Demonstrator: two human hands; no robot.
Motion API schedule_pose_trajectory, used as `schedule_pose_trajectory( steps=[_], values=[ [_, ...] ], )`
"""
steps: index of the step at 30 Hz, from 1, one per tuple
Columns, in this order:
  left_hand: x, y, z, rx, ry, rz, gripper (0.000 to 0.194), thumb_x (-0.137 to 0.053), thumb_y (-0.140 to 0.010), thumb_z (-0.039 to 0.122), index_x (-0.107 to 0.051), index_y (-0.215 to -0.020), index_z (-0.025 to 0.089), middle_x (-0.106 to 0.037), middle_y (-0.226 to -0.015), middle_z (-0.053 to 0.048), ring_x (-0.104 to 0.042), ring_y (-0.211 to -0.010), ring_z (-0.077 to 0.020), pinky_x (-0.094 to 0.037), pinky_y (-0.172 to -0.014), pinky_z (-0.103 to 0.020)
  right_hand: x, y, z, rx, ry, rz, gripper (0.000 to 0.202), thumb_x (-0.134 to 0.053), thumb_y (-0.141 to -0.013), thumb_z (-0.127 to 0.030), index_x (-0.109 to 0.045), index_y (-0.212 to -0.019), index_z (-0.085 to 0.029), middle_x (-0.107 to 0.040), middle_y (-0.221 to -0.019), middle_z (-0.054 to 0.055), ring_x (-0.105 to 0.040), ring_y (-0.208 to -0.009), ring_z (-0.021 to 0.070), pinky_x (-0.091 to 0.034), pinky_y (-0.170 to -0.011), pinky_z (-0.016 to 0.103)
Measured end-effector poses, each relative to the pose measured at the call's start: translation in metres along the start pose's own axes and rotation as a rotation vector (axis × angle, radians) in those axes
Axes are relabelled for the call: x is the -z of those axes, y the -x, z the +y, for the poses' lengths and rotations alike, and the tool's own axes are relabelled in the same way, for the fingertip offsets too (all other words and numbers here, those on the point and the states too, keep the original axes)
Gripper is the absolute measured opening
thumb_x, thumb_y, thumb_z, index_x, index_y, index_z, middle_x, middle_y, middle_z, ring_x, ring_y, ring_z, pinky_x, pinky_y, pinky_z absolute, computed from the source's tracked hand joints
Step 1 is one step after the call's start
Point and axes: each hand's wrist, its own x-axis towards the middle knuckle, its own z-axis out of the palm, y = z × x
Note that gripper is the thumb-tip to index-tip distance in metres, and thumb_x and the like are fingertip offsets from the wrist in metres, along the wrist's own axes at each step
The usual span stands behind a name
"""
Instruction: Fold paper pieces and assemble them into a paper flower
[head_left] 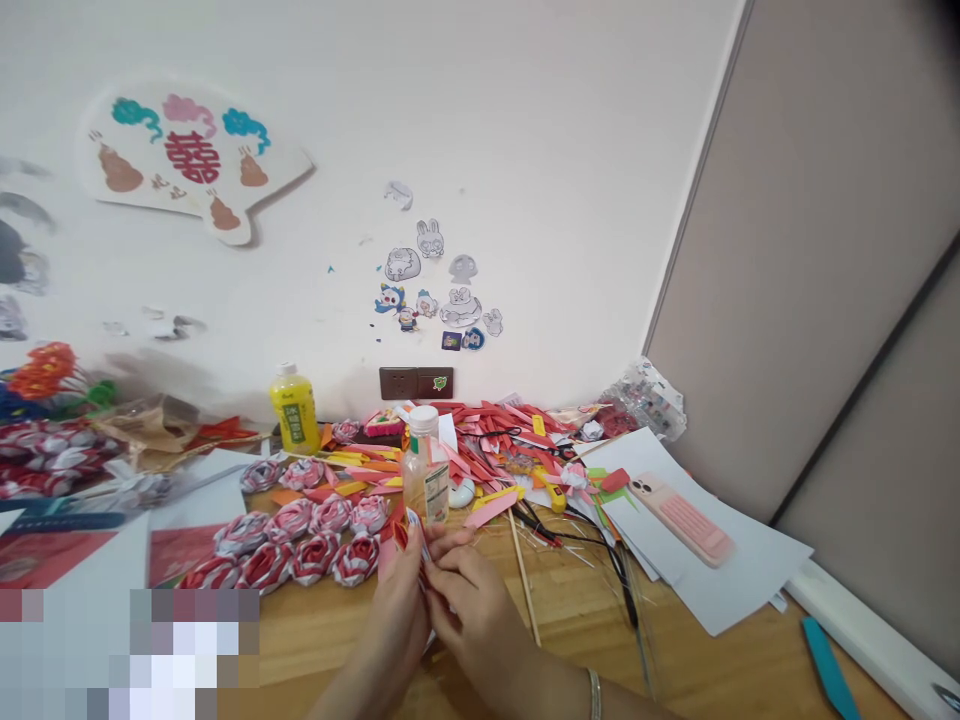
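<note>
Close together over the front of the wooden table, my left hand (397,615) and my right hand (476,605) are closed on a small folded paper piece (402,536). Red-orange and white-blue parts of it show above the left thumb; the fingers cover the rest. The right fingertips press against it from the right. Just behind my hands stands a clear bottle (424,465) with a white cap. To the left lie two rows of rolled red-and-white paper roses (292,515), some close to my left hand.
Behind are heaped red and pink paper strips (480,440), a yellow bottle (294,410) and a yellow cutter (551,490). A thin stick (525,580) and black cable (626,590) lie right of my hands. A pink phone (682,520) rests on white paper sheets (712,605).
</note>
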Motion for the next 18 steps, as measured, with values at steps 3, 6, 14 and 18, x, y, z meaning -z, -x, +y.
schedule_pose_trajectory(
  steps=[3,6,14,18],
  values=[
    [0.0017,-0.0004,-0.0002,0.003,0.036,-0.046,0.025,-0.064,-0.07,0.035,-0.057,-0.086,0.018,-0.071,-0.074,-0.005,-0.067,-0.077,-0.0199,-0.053,-0.067,-0.027,-0.0022,0.001,0.0014,0.009,0.032,0.006,0.027,-0.042,-0.079,-0.005,-0.06,-0.096,-0.014,-0.057,-0.085,0.008,-0.052,-0.08,0.0159,-0.048,-0.072,0.027],
    [0.0056,-0.0018,0.0,0.016,0.068,-0.064,0.021,-0.066,-0.068,0.035,-0.054,-0.068,0.018,-0.069,-0.065,-0.003,-0.067,-0.069,-0.0182,-0.052,-0.059,-0.024,-0.003,0.0023,0.0013,0.032,0.012,0.012,0.027,-0.042,-0.079,-0.005,-0.059,-0.098,-0.013,-0.057,-0.087,0.009,-0.052,-0.082,0.0159,-0.048,-0.074,0.027],
    [0.0082,-0.0052,0.0046,0.089,0.103,-0.052,0.041,-0.056,-0.072,0.049,-0.04,-0.049,0.019,-0.064,-0.057,-0.001,-0.062,-0.056,-0.0138,-0.049,-0.053,-0.022,-0.0046,-0.0012,-0.0045,0.122,0.172,-0.04,0.025,-0.042,-0.085,-0.011,-0.056,-0.105,-0.012,-0.06,-0.095,0.011,-0.054,-0.089,0.0188,-0.048,-0.077,0.032],
    [0.0045,-0.0044,0.0051,0.133,0.1,-0.001,0.042,-0.054,-0.074,0.048,-0.041,-0.047,0.019,-0.064,-0.056,-0.002,-0.064,-0.066,-0.0176,-0.05,-0.067,-0.028,-0.008,-0.0012,-0.0004,0.211,0.317,-0.018,0.027,-0.035,-0.086,-0.008,-0.056,-0.103,-0.008,-0.061,-0.085,0.013,-0.056,-0.081,0.02,-0.05,-0.071,0.033]
  ],
)
